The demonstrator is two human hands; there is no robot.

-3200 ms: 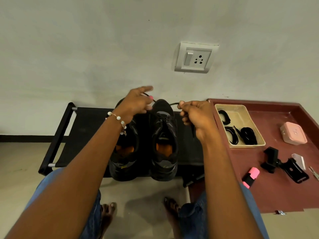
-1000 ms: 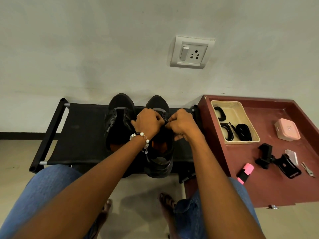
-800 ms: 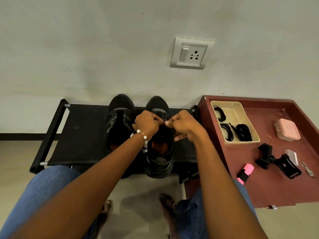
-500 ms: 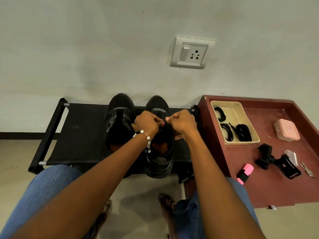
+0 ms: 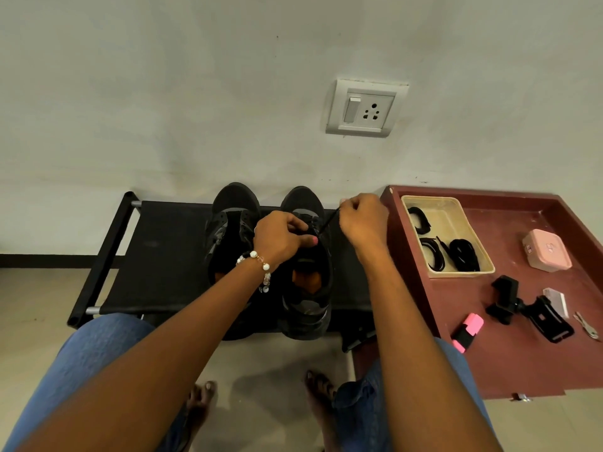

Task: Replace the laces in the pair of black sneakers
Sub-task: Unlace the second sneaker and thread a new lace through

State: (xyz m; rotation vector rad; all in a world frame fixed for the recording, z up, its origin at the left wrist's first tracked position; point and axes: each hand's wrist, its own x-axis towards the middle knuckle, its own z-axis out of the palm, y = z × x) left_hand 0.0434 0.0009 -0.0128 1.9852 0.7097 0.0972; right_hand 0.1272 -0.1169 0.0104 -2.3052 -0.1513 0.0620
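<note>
Two black sneakers stand side by side on a low black rack [image 5: 156,256], toes to the wall: the left sneaker [image 5: 228,230] and the right sneaker [image 5: 306,288] with an orange insole. My left hand [image 5: 280,236] sits on the right sneaker's eyelet area, fingers curled and pinching at the lacing. My right hand [image 5: 362,220] is raised to the right of that shoe, pinching a taut black lace [image 5: 328,220] that runs down to the eyelets.
A dark red table [image 5: 522,363] stands to the right with a beige tray [image 5: 470,223] of coiled black laces [image 5: 463,256], a pink box [image 5: 546,251], a black phone clamp [image 5: 528,308] and a pink highlighter [image 5: 468,331]. The wall with a socket [image 5: 365,107] is close behind.
My right hand has pulled away from the shoe up and to the right, drawing the lace tight. My left hand has stayed on the right sneaker.
</note>
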